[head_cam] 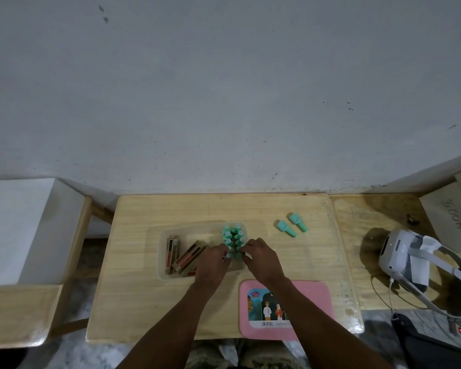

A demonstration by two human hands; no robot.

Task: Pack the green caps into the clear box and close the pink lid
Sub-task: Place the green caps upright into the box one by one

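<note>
A clear box [162, 262] sits mid-table. Two rows of upright green caps [233, 237] fill its right end, several per row. My left hand [212, 262] pinches the nearest cap of the left row. My right hand [261, 258] pinches the nearest cap of the right row. Two more green caps [285, 228] [298, 222] lie on their sides on the table, to the right of the box. The pink lid [309, 296] lies flat near the table's front edge, partly under my right forearm.
Brown and red flat packs [183, 258] lean in the box's left half. A white headset [399, 253] with straps and a cable rests on the bench at right. A white block [16, 227] stands at left. A wall rises behind the wooden table [133, 288].
</note>
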